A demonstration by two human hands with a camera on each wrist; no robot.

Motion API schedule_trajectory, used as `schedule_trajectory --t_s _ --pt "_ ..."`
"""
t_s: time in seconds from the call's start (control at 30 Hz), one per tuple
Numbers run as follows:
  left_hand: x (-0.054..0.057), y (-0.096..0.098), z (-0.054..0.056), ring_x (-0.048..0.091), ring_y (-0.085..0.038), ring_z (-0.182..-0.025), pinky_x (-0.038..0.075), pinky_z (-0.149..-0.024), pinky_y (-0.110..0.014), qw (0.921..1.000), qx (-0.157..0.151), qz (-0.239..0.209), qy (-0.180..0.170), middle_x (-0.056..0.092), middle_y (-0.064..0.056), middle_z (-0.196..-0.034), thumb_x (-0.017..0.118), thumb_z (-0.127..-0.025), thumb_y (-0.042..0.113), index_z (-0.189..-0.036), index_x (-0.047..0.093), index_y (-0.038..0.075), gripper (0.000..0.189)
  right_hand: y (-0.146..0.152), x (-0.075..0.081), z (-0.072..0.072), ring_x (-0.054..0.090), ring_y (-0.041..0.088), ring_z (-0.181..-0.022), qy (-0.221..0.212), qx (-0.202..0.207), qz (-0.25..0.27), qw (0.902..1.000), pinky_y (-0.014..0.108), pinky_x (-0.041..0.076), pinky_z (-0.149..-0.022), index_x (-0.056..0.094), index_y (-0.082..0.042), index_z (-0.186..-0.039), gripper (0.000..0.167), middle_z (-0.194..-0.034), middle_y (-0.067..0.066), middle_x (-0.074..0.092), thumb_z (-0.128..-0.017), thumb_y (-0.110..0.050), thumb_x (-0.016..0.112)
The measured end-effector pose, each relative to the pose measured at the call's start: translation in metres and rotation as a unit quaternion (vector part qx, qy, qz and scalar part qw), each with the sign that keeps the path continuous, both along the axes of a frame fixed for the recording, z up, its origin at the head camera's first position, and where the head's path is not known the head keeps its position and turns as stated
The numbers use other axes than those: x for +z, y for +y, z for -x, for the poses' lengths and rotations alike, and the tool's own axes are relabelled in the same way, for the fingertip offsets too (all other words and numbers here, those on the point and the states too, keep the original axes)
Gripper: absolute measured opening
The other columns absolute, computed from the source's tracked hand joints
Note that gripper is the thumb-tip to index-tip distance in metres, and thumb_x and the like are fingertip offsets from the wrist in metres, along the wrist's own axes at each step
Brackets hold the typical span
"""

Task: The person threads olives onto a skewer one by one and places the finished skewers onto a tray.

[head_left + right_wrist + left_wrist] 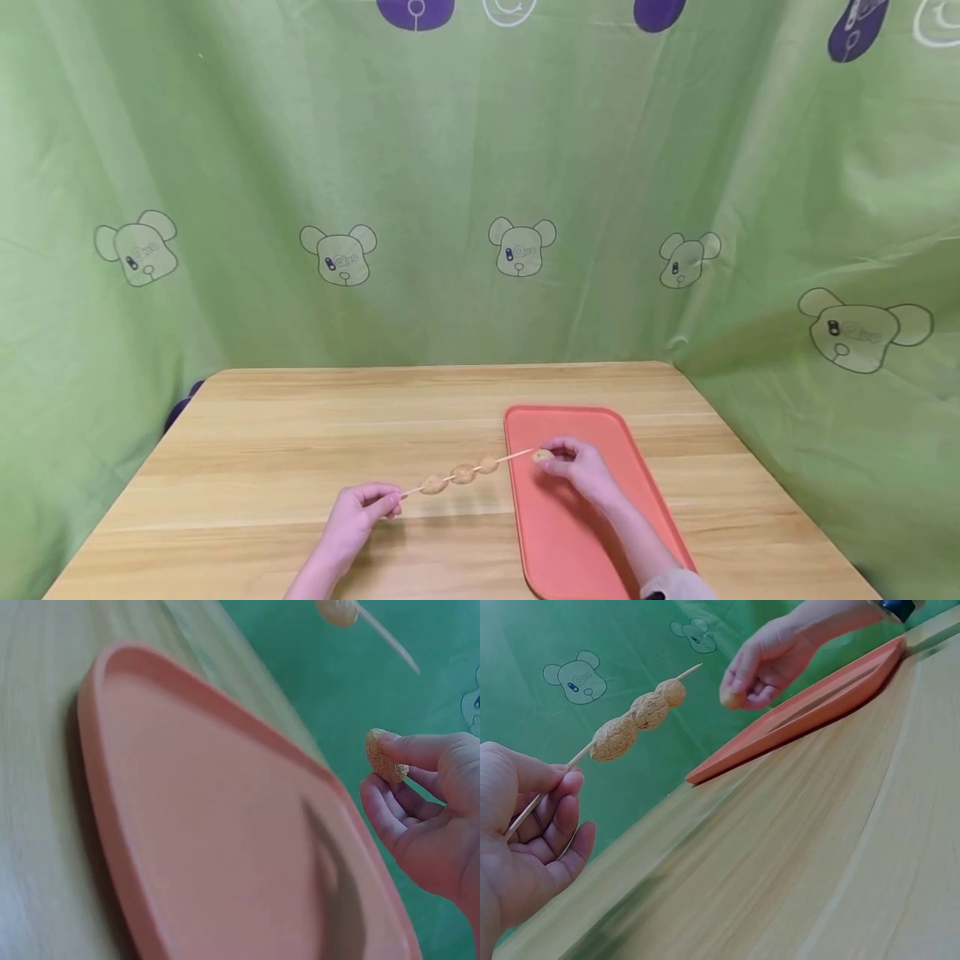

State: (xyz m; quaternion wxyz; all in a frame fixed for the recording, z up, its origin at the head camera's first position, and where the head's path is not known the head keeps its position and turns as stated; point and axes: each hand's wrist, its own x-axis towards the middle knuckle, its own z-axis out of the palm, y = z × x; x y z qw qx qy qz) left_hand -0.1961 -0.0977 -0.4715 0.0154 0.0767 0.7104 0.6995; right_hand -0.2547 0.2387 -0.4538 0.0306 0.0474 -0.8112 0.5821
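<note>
My left hand pinches the bare lower end of a thin wooden skewer between thumb and fingers. Three tan, wrinkled, fried-looking balls are threaded on it, the largest ball nearest the hand. The skewer tilts up to the right, its pointed tip free beyond the smallest ball. My right hand pinches a similar tan ball with thumb and fingertips. That ball is just right of the tip, apart from it in the left wrist view. Both hands are raised above the table, the right one over the tray.
An orange-red tray with a low rim lies lengthwise on the right of the wooden table. Green curtains printed with bear heads hang behind the table and along both sides.
</note>
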Motion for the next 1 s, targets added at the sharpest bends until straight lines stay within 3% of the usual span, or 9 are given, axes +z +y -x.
schedule_trajectory --t_s 0.13,0.67,1.0 --pt "0.000 0.000 0.000 0.057 -0.010 -0.069 0.049 -0.072 -0.024 1.0000 0.002 -0.001 -0.003 0.064 -0.010 -0.074 0.061 -0.083 0.001 -0.094 0.062 -0.015 0.020 -0.006 0.008 -0.002 0.058 0.017 -0.080 0.010 0.005 -0.003 0.9999 0.022 0.049 -0.069 0.059 0.013 -0.102 0.028 -0.091 0.012 0.063 -0.076 0.007 0.069" --pt "-0.004 0.000 0.001 0.058 -0.011 -0.069 0.049 -0.073 -0.024 1.0000 -0.001 0.004 -0.006 0.063 -0.025 -0.080 0.061 -0.083 0.001 -0.094 0.062 -0.015 0.020 -0.011 0.014 -0.008 0.056 0.014 -0.077 0.008 0.019 0.004 0.9998 0.021 0.050 -0.067 0.057 0.012 -0.103 0.031 -0.091 0.012 0.062 -0.076 0.006 0.069" --pt "-0.005 0.001 0.002 0.060 -0.015 -0.072 0.051 -0.074 -0.026 0.9999 -0.003 0.005 -0.014 0.063 -0.022 -0.081 0.062 -0.083 0.002 -0.094 0.062 -0.015 0.021 -0.010 0.014 -0.009 0.057 0.014 -0.078 0.022 0.023 -0.004 0.9995 0.022 0.050 -0.068 0.059 0.010 -0.102 0.028 -0.090 0.013 0.063 -0.075 0.006 0.069"
